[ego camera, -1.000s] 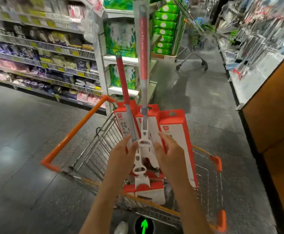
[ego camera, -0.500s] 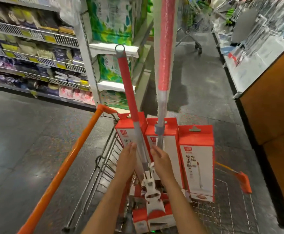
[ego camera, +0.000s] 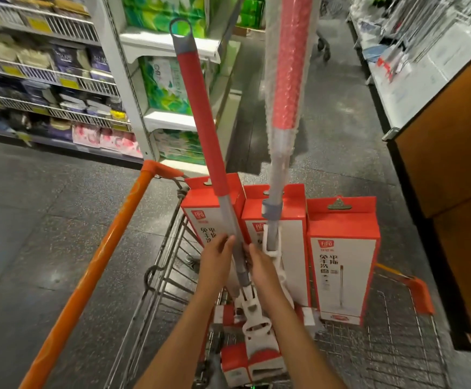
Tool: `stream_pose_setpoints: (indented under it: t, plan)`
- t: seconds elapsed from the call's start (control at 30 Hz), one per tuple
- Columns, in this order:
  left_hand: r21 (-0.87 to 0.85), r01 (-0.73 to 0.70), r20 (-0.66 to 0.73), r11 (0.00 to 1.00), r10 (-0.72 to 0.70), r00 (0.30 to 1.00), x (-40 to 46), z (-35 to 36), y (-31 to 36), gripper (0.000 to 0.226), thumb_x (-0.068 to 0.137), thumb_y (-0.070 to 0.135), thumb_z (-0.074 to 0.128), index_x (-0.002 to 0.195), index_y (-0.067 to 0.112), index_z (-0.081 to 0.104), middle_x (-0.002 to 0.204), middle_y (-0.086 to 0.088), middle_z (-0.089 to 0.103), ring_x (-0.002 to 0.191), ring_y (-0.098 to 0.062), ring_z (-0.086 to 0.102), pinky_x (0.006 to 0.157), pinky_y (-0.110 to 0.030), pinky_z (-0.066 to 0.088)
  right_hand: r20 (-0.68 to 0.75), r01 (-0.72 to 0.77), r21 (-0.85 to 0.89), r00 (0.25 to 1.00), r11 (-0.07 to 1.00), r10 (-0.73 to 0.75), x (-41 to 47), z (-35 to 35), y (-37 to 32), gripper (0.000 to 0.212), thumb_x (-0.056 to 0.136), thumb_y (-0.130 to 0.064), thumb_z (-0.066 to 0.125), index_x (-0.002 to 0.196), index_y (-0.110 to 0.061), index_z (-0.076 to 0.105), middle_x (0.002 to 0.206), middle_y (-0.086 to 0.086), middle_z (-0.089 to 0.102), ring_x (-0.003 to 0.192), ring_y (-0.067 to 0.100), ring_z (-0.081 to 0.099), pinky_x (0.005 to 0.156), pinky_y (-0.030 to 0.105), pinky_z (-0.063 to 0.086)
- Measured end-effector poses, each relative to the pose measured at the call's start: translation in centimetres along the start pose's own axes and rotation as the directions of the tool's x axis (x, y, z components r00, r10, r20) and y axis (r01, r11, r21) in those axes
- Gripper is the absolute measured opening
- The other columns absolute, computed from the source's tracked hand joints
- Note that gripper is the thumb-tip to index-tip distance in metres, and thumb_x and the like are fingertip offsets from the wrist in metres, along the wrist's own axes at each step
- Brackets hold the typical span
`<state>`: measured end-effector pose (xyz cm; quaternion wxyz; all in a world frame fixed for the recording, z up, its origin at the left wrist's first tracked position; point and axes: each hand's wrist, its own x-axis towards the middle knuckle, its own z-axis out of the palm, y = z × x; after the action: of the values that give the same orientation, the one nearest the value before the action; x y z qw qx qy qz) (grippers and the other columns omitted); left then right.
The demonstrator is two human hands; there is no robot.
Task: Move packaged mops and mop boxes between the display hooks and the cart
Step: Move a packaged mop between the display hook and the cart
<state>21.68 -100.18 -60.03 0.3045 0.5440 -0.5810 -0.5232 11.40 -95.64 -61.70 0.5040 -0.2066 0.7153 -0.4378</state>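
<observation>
Red and grey, the bare mop [ego camera: 200,116] stood in the wire cart [ego camera: 161,279], its handle leaning left. Both hands met on its grey lower shaft: the left hand [ego camera: 217,262] lay against it with fingers nearly straight, the right hand [ego camera: 259,265] curled round it from the other side. Just beside it a wrapped mop [ego camera: 286,88] rose upright. Three red-and-white boxes [ego camera: 343,256] stood in a row behind the hands, in the cart.

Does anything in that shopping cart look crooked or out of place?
One thing: the bare mop leans left across the boxes, while the bubble-wrapped mop stands nearly upright. Left hand and right hand flank the leaning pole. No damage shows.
</observation>
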Motion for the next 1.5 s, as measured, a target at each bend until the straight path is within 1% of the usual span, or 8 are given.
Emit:
stream_pose_setpoints:
  t: [0.3,0.47,0.7,0.83,0.93,1.03,1.2,1.5]
  plan:
    - [-0.054,-0.034,0.004,0.998,0.035,0.999,-4.6,0.1,0.6,0.031,0.103,0.022,0.055,0.072,0.022,0.059,0.062,0.015,0.058,0.059,0.003,0.051,0.057,-0.012,0.039,0.037,0.061,-0.034,0.998,0.998,-0.060,-4.5,-2.3,1.2,0.028,0.104,-0.037,0.047,0.106,-0.023,0.071,0.101,-0.003,0.075,0.099,0.016,0.068,0.088,0.035,0.053]
    - [-0.097,-0.020,-0.005,0.995,0.020,1.000,-7.2,0.8,2.2,0.022,0.104,0.021,0.053,0.087,0.015,0.065,0.082,-0.001,0.066,0.079,-0.017,0.063,0.071,-0.025,0.050,0.063,0.057,-0.033,0.997,0.998,-0.055,-7.5,-3.5,2.4,0.032,0.107,-0.041,0.036,0.116,-0.035,0.067,0.112,-0.014,0.071,0.103,-0.004,0.063,0.082,0.016,0.047]
    - [-0.060,-0.046,-0.059,0.997,0.043,0.997,-12.0,2.3,4.3,0.023,0.105,0.019,0.049,0.085,0.012,0.058,0.082,-0.012,0.062,0.079,-0.028,0.061,0.072,-0.044,0.053,0.152,0.071,-0.012,0.986,0.997,-0.069,-10.6,-6.7,2.9,0.035,0.107,-0.042,0.037,0.119,-0.036,0.069,0.117,-0.011,0.072,0.113,0.009,0.064,0.093,0.029,0.050]
    - [-0.048,-0.057,-0.096,0.997,0.052,0.994,-14.9,3.3,5.8,0.022,0.105,0.019,0.047,0.092,0.006,0.059,0.087,-0.016,0.064,0.083,-0.029,0.062,0.072,-0.038,0.054,0.188,0.135,0.001,0.973,0.991,-0.133,-13.2,-8.5,2.8,0.031,0.105,-0.043,0.043,0.117,-0.036,0.070,0.113,-0.009,0.073,0.110,0.014,0.065,0.091,0.037,0.052]
    - [-0.041,-0.076,-0.101,0.996,0.072,0.992,-17.0,4.1,7.5,0.024,0.106,0.020,0.046,0.093,0.007,0.061,0.085,-0.012,0.064,0.079,-0.022,0.063,0.066,-0.031,0.054,0.253,0.222,-0.041,0.946,0.974,-0.205,-15.1,-10.2,2.9,0.022,0.104,-0.041,0.048,0.120,-0.044,0.063,0.113,-0.024,0.070,0.107,-0.005,0.063,0.087,0.016,0.051]
    - [-0.008,-0.137,-0.082,0.991,0.136,0.987,-19.0,4.8,9.3,0.025,0.105,0.019,0.046,0.088,0.011,0.062,0.079,-0.006,0.062,0.068,-0.006,0.059,0.055,-0.016,0.047,0.283,0.312,-0.206,0.926,0.927,-0.249,-16.0,-12.0,3.3,0.030,0.104,-0.019,0.053,0.133,-0.024,0.060,0.110,-0.012,0.069,0.102,0.005,0.065,0.087,0.017,0.053]
    - [0.031,-0.206,-0.048,0.978,0.207,0.977,-20.7,6.4,12.9,0.025,0.105,0.017,0.047,0.083,0.018,0.060,0.074,-0.003,0.059,0.068,-0.016,0.055,0.063,-0.028,0.045,0.213,0.462,-0.213,0.882,0.861,-0.421,-17.4,-14.3,1.7,0.021,0.102,-0.005,0.050,0.113,0.003,0.066,0.101,0.032,0.063,0.089,0.031,0.061,0.079,0.032,0.053]
    - [0.002,-0.428,0.055,0.904,0.427,0.902,-22.3,7.9,20.0,0.037,0.105,0.021,0.050,0.069,0.025,0.053,0.059,0.010,0.047,0.053,-0.002,0.044,0.053,-0.018,0.035,0.074,0.599,-0.136,0.801,0.789,-0.595,-20.2,-18.0,-2.4,0.022,0.096,-0.008,0.062,0.088,-0.027,0.070,0.073,-0.005,0.071,0.064,0.003,0.064,0.059,0.020,0.051]
